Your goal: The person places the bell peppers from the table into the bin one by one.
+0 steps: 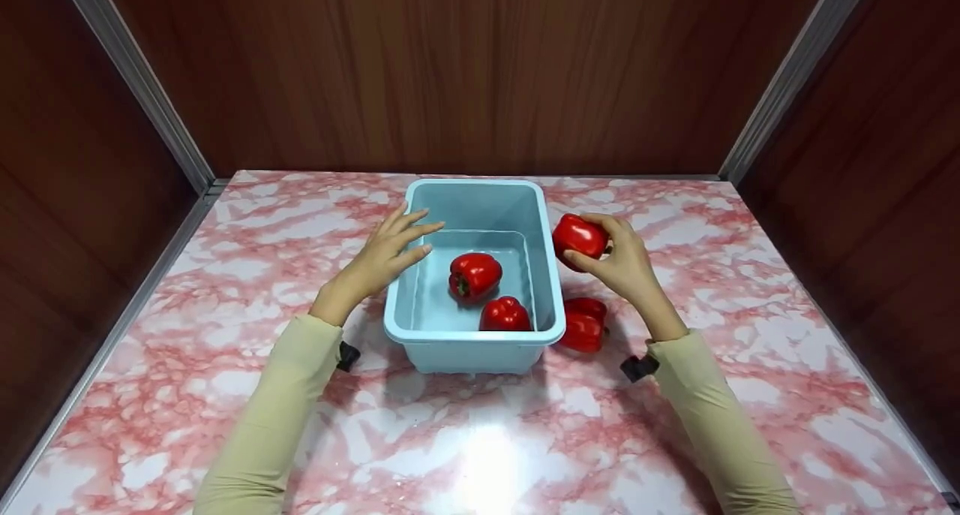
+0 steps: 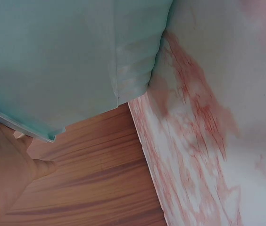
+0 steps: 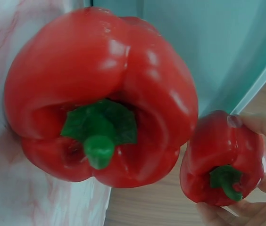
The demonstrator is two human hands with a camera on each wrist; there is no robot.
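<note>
My right hand (image 1: 624,260) grips a red bell pepper (image 1: 580,237) just outside the right rim of a light blue plastic bin (image 1: 472,357). In the right wrist view, fingers and thumb pinch that pepper (image 3: 225,155), its green stem facing the camera. A second red pepper (image 1: 583,325) lies on the table against the bin's right side, large in the right wrist view. Inside the bin are two more red peppers, one near the middle (image 1: 475,276) and one by the near wall (image 1: 505,315). My left hand (image 1: 379,256), fingers spread, is over the bin's left rim and holds nothing.
The bin stands on a table (image 1: 225,380) with a pink and white marbled top. Brown wood-grain panels (image 1: 480,72) enclose the back and both sides, joined by metal corner posts (image 1: 142,87). A dark device (image 1: 639,367) is strapped at each wrist.
</note>
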